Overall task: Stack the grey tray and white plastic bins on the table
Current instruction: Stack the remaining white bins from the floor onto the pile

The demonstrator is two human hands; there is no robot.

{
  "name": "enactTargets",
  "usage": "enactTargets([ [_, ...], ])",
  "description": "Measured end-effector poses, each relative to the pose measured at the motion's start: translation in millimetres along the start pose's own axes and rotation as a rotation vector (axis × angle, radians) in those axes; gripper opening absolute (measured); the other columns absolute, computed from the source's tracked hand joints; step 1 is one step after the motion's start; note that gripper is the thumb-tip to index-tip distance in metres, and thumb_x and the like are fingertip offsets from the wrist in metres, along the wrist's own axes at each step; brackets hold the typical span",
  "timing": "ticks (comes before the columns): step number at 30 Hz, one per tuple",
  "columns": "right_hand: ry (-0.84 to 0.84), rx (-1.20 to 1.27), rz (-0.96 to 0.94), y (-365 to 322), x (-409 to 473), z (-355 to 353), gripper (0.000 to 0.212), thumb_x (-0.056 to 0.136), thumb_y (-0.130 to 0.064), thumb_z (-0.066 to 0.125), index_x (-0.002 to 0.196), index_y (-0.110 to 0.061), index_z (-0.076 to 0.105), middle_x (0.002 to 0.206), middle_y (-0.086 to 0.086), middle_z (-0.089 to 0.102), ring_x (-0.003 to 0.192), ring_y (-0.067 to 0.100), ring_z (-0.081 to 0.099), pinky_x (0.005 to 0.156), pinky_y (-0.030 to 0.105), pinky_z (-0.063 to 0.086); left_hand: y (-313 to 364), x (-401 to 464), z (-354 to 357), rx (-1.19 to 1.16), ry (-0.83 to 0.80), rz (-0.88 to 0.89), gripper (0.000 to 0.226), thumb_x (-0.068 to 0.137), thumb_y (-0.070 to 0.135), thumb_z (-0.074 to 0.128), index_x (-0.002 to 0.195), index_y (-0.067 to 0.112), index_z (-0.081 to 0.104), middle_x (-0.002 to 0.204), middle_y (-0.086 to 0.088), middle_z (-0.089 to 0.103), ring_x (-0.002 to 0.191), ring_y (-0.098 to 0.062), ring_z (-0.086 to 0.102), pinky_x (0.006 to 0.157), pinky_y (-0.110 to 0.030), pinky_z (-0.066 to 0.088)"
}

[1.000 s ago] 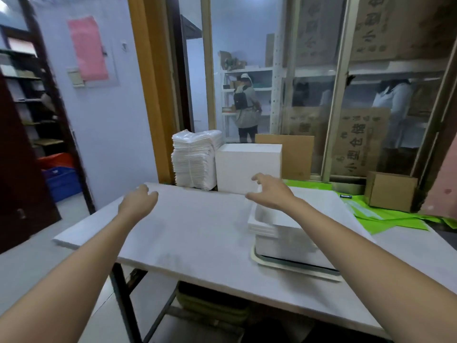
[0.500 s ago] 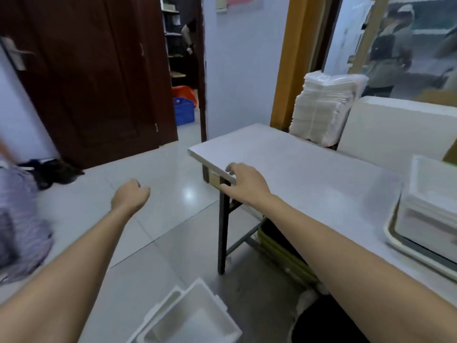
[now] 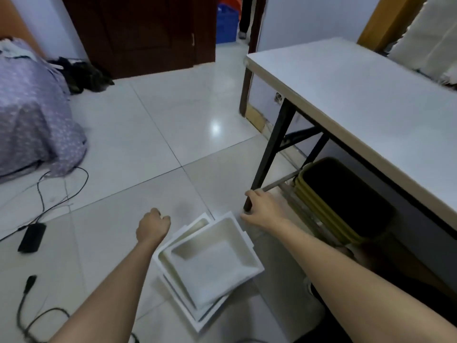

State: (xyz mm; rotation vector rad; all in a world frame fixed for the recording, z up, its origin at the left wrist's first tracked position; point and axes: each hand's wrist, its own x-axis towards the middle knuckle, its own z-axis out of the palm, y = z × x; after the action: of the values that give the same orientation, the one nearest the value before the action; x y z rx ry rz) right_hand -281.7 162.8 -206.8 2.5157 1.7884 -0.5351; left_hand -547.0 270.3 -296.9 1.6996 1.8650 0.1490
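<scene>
A: Where are the white plastic bins (image 3: 210, 263)?

B: On the tiled floor (image 3: 138, 134), not on the table (image 3: 366, 100). They sit nested in a loose stack, the rims skewed against each other, just off the table's near left corner and close to the foot of its black leg (image 3: 270, 154).

A: And the hands?

B: Both are above the floor, over the far end of the stack. The left hand (image 3: 153, 227) is curled into a loose fist, fingers folded in, beside the stack's far left corner. It holds nothing.

A: Touching the bins?

B: I cannot tell; it overlaps the edge of the outer rim from this angle.

A: The right hand?

B: The right hand (image 3: 263, 209) is partly spread, fingers bent down, thumb near the foot of the table leg. It is empty, at the far right corner of the stack. Whether it touches the leg is unclear.

A: What else is around?

B: Olive-yellow crates (image 3: 324, 206) with a dark inside stand under the table. A black adapter (image 3: 32, 237) with cables lies on the floor to the left, and a purple patterned cloth (image 3: 34, 115) is heaped beyond it. The table top shows bare along its left edge.
</scene>
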Motion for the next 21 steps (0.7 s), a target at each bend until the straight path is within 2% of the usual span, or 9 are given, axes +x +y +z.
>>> enactTargets([
  [3, -0.079, 0.006, 0.043, 8, 3, 33, 0.072, 0.079, -0.047, 0.062, 0.141, -0.019, 0.038, 0.137, 0.006, 0.046, 0.126, 0.028, 0.044, 0.100, 0.042, 0.044, -23, -5, 37, 0.006, -0.057, -0.048, 0.034, 0.091, 0.026, 0.049, 0.113, 0.000, 0.053, 0.115, -0.023, 0.058, 0.105, -0.038, 0.056, 0.084, -0.037, 0.045],
  [7, -0.192, -0.062, 0.090, 20, 4, 70, 0.076, 0.078, -0.050, 0.065, 0.140, -0.017, 0.036, 0.138, 0.007, 0.044, 0.125, 0.029, 0.045, 0.100, 0.045, 0.044, -50, -17, 83, -0.022, -0.158, -0.098, 0.028, 0.091, 0.022, 0.048, 0.108, 0.001, 0.053, 0.111, -0.021, 0.060, 0.104, -0.037, 0.057, 0.077, -0.034, 0.041],
  [10, -0.294, -0.070, 0.116, 29, 7, 93, 0.078, 0.077, -0.048, 0.066, 0.141, -0.019, 0.033, 0.142, 0.007, 0.038, 0.128, 0.029, 0.042, 0.102, 0.045, 0.042, -68, -27, 113, -0.096, -0.231, -0.167, 0.015, 0.090, 0.021, 0.048, 0.091, 0.006, 0.046, 0.096, -0.019, 0.059, 0.096, -0.036, 0.060, 0.071, -0.033, 0.039],
  [12, -0.341, -0.038, 0.146, 32, 10, 108, 0.082, 0.076, -0.045, 0.068, 0.144, -0.021, 0.029, 0.143, 0.006, 0.036, 0.130, 0.028, 0.041, 0.104, 0.045, 0.040, -76, -28, 130, -0.124, -0.269, -0.199, 0.014, 0.091, 0.019, 0.047, 0.089, 0.004, 0.045, 0.091, -0.016, 0.056, 0.091, -0.035, 0.059, 0.068, -0.032, 0.036],
  [15, -0.407, -0.014, 0.170, 35, 15, 128, 0.086, 0.073, -0.043, 0.069, 0.145, -0.023, 0.027, 0.141, 0.005, 0.038, 0.128, 0.026, 0.042, 0.104, 0.046, 0.041, -83, -25, 152, -0.158, -0.318, -0.259, 0.028, 0.092, 0.018, 0.045, 0.110, -0.003, 0.050, 0.106, -0.020, 0.059, 0.101, -0.036, 0.058, 0.073, -0.032, 0.038],
  [17, -0.442, -0.004, 0.172, 38, 18, 142, 0.085, 0.073, -0.040, 0.068, 0.145, -0.021, 0.028, 0.140, 0.005, 0.039, 0.127, 0.026, 0.043, 0.104, 0.047, 0.042, -89, -21, 162, -0.188, -0.356, -0.313, 0.038, 0.093, 0.019, 0.044, 0.124, -0.003, 0.048, 0.121, -0.022, 0.058, 0.112, -0.037, 0.055, 0.085, -0.036, 0.043],
  [19, -0.459, 0.007, 0.177, 42, 22, 152, 0.083, 0.073, -0.039, 0.068, 0.144, -0.020, 0.029, 0.139, 0.005, 0.040, 0.126, 0.027, 0.044, 0.103, 0.047, 0.043, -94, -16, 171, -0.232, -0.384, -0.372, 0.041, 0.094, 0.019, 0.042, 0.130, -0.001, 0.045, 0.129, -0.022, 0.054, 0.118, -0.037, 0.052, 0.096, -0.039, 0.042],
  [21, -0.481, 0.015, 0.184, 46, 25, 161, 0.082, 0.074, -0.037, 0.068, 0.144, -0.020, 0.029, 0.139, 0.005, 0.041, 0.126, 0.027, 0.044, 0.103, 0.047, 0.043, -100, -10, 180, -0.291, -0.400, -0.430, 0.042, 0.094, 0.016, 0.042, 0.133, -0.001, 0.043, 0.133, -0.022, 0.051, 0.122, -0.038, 0.049, 0.101, -0.042, 0.040],
])
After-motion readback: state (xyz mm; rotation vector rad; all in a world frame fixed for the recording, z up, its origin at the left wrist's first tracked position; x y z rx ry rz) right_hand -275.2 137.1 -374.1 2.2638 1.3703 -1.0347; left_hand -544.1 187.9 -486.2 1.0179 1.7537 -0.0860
